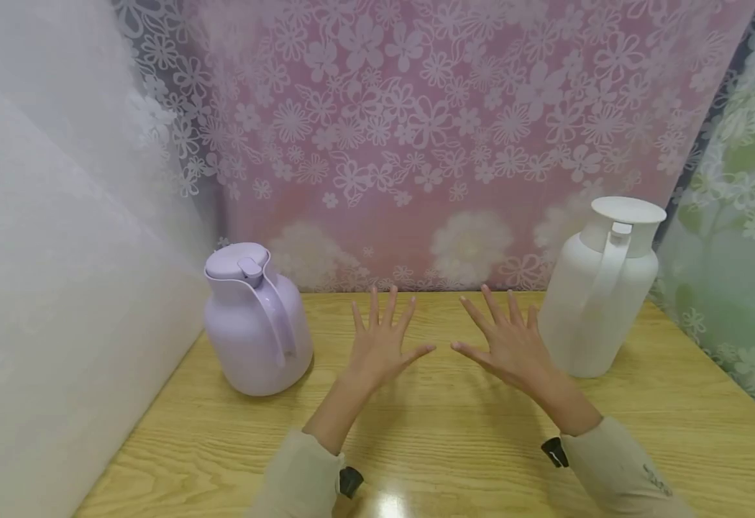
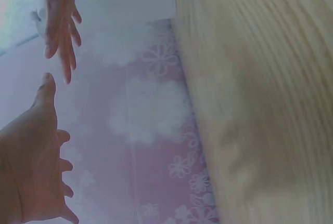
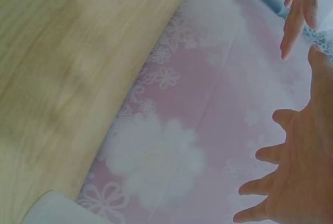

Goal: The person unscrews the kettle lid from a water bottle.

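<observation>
Both hands are held out with fingers straight and spread, and neither holds anything. My left hand is over the middle of the table, to the right of a lilac thermos jug with a lid and side handle. My right hand is nearest to a taller white thermos jug, whose body it partly overlaps in the head view. The thumbs point toward each other with a small gap between them. In the right wrist view, part of the white jug shows at the bottom edge.
A wood-grain table lies under the hands. Behind it hangs a pink flowered curtain. A white sheet closes the left side, and a green flowered sheet the right. Black straps show at the cuffs.
</observation>
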A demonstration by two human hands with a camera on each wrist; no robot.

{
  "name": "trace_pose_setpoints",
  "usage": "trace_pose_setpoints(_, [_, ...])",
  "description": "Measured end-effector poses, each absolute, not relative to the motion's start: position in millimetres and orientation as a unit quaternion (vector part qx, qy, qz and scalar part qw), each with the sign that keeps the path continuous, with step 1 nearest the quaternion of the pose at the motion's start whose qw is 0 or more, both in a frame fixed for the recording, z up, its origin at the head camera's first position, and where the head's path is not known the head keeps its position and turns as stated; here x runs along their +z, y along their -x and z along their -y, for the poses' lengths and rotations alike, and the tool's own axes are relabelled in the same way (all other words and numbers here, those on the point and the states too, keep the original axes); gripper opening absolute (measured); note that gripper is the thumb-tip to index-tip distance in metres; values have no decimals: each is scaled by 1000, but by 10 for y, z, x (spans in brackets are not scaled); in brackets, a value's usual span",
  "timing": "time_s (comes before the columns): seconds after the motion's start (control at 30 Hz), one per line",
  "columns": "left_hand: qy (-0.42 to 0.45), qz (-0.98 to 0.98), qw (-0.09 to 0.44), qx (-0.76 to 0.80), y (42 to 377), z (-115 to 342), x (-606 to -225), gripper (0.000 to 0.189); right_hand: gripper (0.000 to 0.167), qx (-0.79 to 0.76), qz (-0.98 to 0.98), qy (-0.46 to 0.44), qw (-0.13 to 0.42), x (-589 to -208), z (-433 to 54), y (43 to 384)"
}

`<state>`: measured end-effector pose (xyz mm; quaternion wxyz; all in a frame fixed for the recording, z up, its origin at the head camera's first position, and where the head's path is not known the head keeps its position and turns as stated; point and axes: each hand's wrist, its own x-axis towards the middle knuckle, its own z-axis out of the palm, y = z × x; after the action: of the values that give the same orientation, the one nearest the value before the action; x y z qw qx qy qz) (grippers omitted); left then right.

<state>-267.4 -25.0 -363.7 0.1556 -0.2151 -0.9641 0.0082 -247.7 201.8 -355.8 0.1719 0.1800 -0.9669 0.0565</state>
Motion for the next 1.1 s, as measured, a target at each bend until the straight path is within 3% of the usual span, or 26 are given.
trace_pose_setpoints(0.27, [246,939,238,26,2565,369,-3378,85,79,57,958,-201,194,-3353,-1908,2491])
trace_pose_setpoints(0.63, [261,889,366,-91,2269,941,-3182,82,80,84,954,-226,179,-3198,-1591,2525])
trace_pose_setpoints(0.93, [229,817,498,-179,2232,1512,-3275,76,79,159,933,-268,180,-3367,-1240,2708])
trace_pose_setpoints(1.1, [188,816,510,-195,2267,1889,-3411,78,82,218,905,-306,199,-3539,-1006,2804])
